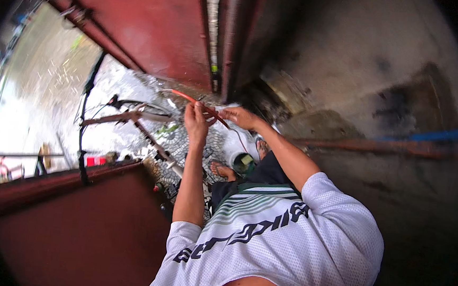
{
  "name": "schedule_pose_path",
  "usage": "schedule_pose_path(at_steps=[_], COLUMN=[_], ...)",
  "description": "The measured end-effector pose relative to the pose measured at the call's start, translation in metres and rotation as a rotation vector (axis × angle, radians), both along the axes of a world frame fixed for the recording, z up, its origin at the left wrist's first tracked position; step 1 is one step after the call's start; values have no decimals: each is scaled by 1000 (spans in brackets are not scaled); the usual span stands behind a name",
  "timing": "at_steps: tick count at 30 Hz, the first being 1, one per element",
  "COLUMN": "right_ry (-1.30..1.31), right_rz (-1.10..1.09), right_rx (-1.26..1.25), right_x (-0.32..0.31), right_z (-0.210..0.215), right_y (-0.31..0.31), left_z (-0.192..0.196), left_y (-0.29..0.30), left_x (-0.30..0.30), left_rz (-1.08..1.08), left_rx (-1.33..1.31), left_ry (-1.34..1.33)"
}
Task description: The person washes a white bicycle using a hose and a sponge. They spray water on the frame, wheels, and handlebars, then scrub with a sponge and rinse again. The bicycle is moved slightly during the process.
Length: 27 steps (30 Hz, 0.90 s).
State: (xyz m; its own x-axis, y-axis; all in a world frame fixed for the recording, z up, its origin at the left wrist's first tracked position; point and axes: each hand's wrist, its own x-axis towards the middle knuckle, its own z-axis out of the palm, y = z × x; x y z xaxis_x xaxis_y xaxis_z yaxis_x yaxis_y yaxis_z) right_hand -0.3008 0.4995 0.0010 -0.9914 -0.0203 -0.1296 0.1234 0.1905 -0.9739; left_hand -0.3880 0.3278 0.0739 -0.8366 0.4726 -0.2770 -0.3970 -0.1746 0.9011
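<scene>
White mesh shirt [286,237] nearest, both forearms raised out in front. Left hand [196,120] closed round a thin reddish cable [210,111], grip clamped, pinning one stretch. Right hand [239,117] pinched shut on same cable just beside it, apparently keeping that short length taut between the two. Below, sandalled feet [222,169] on patterned paving [186,145] beside a small round tin [244,162]. Further out, bicycle frame [149,137], tilted. Beyond, red metal gate [147,25], bright street left.
</scene>
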Motion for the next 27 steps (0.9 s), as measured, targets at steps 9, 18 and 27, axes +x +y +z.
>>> schedule_pose_path(at_steps=[9,18,27], right_ry=[183,-226,-333], right_rz=[-612,-1200,-1248], right_rx=[-173,-62,96], right_x=[240,562,599], right_z=[17,-10,-23], right_y=[48,105,146], left_z=[28,-36,-42], left_y=[133,127,11], left_x=[167,320,332], left_rz=[-627,-776,-431], left_rx=[11,-227,-444], left_ry=[246,-48,-44])
